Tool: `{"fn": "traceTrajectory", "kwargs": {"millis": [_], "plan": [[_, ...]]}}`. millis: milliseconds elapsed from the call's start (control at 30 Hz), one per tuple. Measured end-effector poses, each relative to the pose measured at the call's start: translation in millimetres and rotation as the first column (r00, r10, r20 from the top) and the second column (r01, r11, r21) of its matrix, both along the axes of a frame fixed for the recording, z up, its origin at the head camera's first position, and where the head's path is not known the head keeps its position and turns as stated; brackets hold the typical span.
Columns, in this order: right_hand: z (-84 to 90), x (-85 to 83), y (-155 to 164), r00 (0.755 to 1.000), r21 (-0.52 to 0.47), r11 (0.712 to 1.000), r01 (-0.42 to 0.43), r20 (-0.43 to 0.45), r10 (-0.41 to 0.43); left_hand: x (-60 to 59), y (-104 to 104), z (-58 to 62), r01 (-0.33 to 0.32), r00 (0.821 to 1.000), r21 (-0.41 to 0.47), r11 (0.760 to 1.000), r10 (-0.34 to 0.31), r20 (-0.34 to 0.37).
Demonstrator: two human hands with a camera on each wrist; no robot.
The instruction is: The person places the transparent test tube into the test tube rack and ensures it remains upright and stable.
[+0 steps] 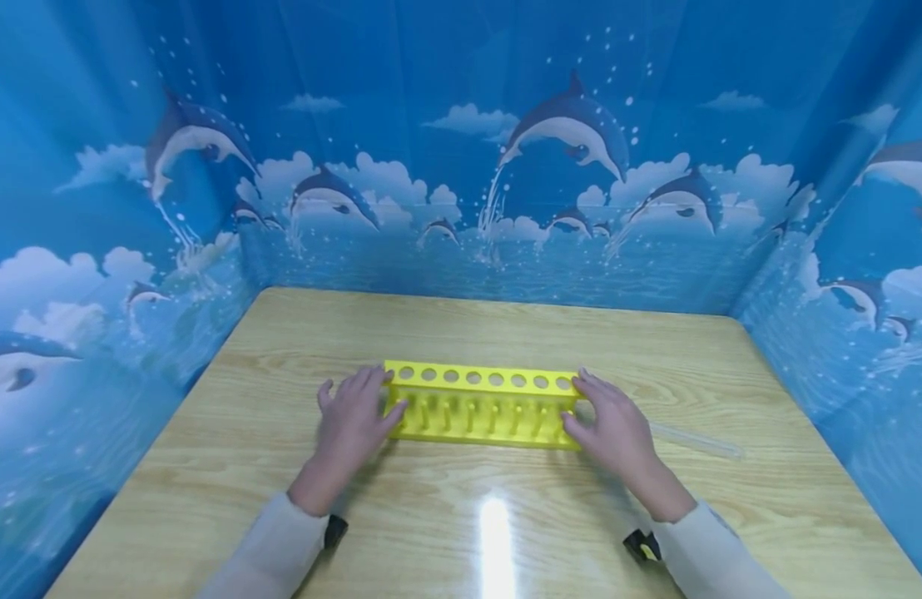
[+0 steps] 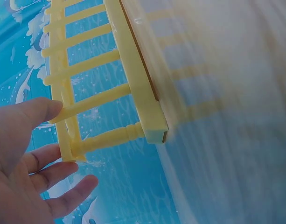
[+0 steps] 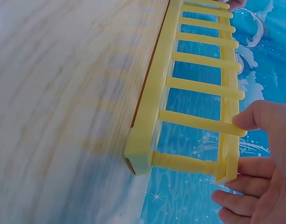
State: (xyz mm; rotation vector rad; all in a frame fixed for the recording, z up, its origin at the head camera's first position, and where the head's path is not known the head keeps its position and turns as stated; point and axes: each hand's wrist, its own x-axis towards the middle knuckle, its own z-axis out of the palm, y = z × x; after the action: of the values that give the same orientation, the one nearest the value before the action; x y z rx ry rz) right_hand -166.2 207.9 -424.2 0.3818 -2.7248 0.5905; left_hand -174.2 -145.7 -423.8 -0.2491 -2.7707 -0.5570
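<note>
A: Hands first, what are they doing?
B: Left hand (image 1: 352,420) is cupping the left end of the yellow test tube rack (image 1: 482,405), thumb on the near side, fingers (image 2: 63,175) loosely spread past the end. Right hand (image 1: 611,428) is mirroring it on the right end, thumb (image 3: 259,116) touching the top bar. Neither is clamping hard, more bracketing it

A: Where's the rack sitting?
B: Standing upright mid-table on the wooden table (image 1: 281,466), holes on top, pegs below. A clear tube (image 1: 693,441) is lying just right of the right hand

A: How's it going to handle?
B: Looking like light, stiff moulded plastic, probably slick on that glossy top. I'd be gripping both end posts, not the thin pegs
</note>
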Motion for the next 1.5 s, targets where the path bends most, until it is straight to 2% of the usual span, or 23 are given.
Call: {"fn": "traceTrajectory", "kwargs": {"millis": [967,1167,1500], "plan": [[2.7,19.0,15,1.000,-0.009,1.000,0.029,0.002,-0.029,14.7,17,-0.4,0.000,1.000,-0.051,0.999,-0.001,-0.023],[0.7,19.2,16,0.999,-0.007,0.999,0.033,-0.003,-0.033,15.2,20,-0.7,-0.010,0.999,-0.055,0.998,0.008,-0.036],[-3.8,17.6,17,0.999,-0.012,0.999,0.031,-0.025,-0.031,16.2,21,-0.1,-0.017,1.000,-0.052,0.998,0.017,-0.016]]}}
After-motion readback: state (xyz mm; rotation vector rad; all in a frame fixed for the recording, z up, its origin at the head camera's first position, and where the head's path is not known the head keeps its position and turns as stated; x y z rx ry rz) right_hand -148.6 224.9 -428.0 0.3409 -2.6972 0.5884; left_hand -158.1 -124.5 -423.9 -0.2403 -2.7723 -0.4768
